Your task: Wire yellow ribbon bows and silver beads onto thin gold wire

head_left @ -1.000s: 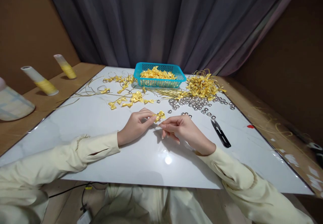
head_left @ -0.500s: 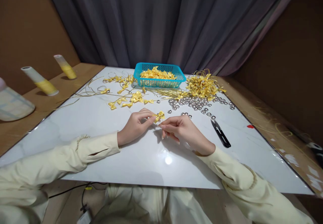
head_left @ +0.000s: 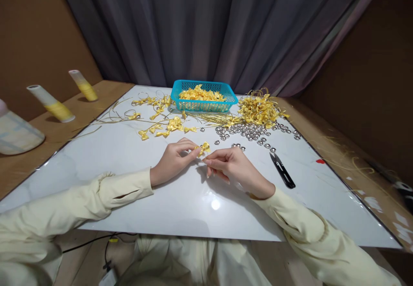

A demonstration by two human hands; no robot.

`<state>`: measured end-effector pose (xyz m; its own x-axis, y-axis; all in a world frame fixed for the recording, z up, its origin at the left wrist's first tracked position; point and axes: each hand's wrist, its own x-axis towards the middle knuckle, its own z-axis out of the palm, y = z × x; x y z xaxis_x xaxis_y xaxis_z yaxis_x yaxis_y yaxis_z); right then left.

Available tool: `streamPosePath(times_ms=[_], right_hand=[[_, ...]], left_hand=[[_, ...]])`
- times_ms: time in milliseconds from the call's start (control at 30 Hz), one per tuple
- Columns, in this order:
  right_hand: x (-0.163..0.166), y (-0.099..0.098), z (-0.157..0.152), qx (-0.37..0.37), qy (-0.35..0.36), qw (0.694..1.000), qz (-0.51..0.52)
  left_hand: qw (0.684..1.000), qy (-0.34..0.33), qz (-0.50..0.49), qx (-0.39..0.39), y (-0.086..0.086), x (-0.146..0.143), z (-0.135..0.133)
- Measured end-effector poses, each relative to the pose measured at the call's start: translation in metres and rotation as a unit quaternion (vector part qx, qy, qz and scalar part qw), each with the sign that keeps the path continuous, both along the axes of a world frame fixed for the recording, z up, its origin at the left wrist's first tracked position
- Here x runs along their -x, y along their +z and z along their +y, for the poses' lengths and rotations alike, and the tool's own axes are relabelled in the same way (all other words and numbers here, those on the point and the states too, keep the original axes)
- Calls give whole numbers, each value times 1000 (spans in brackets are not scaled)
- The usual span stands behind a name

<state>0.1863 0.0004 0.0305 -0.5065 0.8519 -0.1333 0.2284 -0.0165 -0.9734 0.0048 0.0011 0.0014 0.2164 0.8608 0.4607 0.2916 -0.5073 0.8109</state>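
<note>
A small yellow ribbon bow (head_left: pixel 204 148) is held just above the white table top (head_left: pixel 129 178), near its middle. My left hand (head_left: pixel 172 161) pinches the bow from the left with fingers closed. From the right, my right hand (head_left: pixel 230 165) meets it in a pinch at the bow's lower edge; what its fingertips grip there is too small to name. Both wrists rest on the table.
A blue basket (head_left: pixel 204 95) of yellow bows stands at the back. Loose bows (head_left: pixel 161 124) lie to its left, a heap of wired bows (head_left: pixel 260 107) to its right, silver beads (head_left: pixel 251 132) in front. Black snips (head_left: pixel 282 170) lie right of my right hand. Thread cones (head_left: pixel 53 103) stand far left.
</note>
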Motion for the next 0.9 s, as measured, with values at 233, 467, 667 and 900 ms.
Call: streamPosePath(times_ms=[233, 467, 667, 900], right_hand=[[1, 3, -2, 6, -7, 1000, 0], [-1, 2, -1, -4, -12, 1000, 8], [0, 1, 0, 5, -11, 1000, 8], [0, 0, 0, 9, -10, 1000, 9]], left_hand=[[1000, 3, 3, 7, -1, 1, 1], [1000, 11, 12, 6, 0, 1, 0], [1000, 3, 20, -3, -1, 1, 1], [1000, 2, 25, -6, 1, 0, 0]])
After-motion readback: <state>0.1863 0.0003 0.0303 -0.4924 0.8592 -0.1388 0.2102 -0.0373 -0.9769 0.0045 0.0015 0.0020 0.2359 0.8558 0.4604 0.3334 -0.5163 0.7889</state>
